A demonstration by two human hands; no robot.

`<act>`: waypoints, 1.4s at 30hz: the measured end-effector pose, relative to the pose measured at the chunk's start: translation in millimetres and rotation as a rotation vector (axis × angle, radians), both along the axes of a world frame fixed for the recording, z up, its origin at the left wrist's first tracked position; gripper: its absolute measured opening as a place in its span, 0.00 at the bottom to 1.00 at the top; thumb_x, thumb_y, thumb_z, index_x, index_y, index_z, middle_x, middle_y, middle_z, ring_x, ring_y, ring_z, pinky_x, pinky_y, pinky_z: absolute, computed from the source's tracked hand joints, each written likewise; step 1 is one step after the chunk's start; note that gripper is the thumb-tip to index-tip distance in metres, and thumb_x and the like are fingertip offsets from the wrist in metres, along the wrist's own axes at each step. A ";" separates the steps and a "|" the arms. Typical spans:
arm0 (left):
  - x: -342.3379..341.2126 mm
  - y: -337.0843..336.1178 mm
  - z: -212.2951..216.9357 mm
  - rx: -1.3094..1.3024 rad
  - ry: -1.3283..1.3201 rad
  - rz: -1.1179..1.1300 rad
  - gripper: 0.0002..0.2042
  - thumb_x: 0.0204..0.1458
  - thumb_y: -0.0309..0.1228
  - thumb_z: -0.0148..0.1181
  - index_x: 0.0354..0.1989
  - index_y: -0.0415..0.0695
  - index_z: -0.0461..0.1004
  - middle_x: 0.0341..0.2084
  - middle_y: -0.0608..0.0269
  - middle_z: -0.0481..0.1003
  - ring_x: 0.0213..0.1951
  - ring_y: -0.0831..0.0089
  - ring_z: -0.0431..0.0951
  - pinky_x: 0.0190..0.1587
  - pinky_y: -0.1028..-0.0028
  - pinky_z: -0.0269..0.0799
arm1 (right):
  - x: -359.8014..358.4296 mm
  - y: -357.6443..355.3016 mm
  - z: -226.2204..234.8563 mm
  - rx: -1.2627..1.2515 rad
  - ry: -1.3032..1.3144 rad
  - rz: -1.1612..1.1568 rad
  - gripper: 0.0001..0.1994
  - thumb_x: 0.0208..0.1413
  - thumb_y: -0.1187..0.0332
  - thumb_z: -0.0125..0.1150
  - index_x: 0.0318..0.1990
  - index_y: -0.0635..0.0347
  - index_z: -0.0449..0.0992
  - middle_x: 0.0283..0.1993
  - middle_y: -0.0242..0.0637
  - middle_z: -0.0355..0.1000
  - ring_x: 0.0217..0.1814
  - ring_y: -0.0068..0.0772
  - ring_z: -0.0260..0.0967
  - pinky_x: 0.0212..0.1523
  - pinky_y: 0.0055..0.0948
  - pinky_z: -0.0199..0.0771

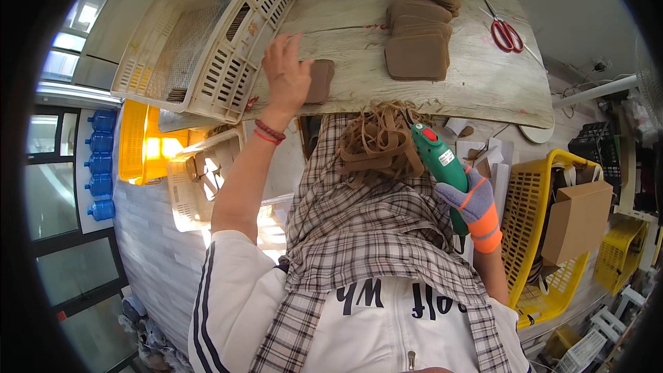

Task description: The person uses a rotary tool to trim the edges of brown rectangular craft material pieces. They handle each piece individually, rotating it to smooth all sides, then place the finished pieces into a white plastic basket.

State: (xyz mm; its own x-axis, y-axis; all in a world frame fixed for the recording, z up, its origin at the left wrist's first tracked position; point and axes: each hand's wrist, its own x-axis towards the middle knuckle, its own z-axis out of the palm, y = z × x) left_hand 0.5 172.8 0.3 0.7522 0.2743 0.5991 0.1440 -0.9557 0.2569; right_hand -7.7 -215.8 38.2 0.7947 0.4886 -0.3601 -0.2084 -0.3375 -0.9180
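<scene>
My bare left hand point(286, 72), with red bands at the wrist, is over the near left part of the table. Its fingers are apart and hold nothing. Right beside it, partly hidden by it, lies a small stack of brown rounded-corner pieces point(320, 81). My right hand point(475, 202), in a grey and orange glove, is wrapped round a green corded power tool point(442, 157) with a red switch. The tool's tip points toward a tangle of brown offcut strips point(378, 141) heaped on my lap at the table's edge; the tip itself is hard to make out.
More stacks of brown pieces point(417, 56) stand on the worn table point(352, 31), with red-handled scissors point(506, 35) at the right. A white plastic crate point(238, 48) leans at the left. Yellow crates stand on both sides, the right one point(521, 228) holding a cardboard box point(577, 221).
</scene>
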 end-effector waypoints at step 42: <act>-13.8 -111.9 14.1 -2.388 -0.776 -0.434 0.19 0.51 0.16 0.56 0.51 0.44 0.65 0.48 0.61 0.70 0.51 0.65 0.71 0.55 0.64 0.68 | 17.5 63.1 27.0 0.043 0.091 -0.013 0.18 0.47 0.66 0.70 0.41 0.65 0.71 0.24 0.29 0.71 0.22 0.15 0.66 0.23 0.17 0.67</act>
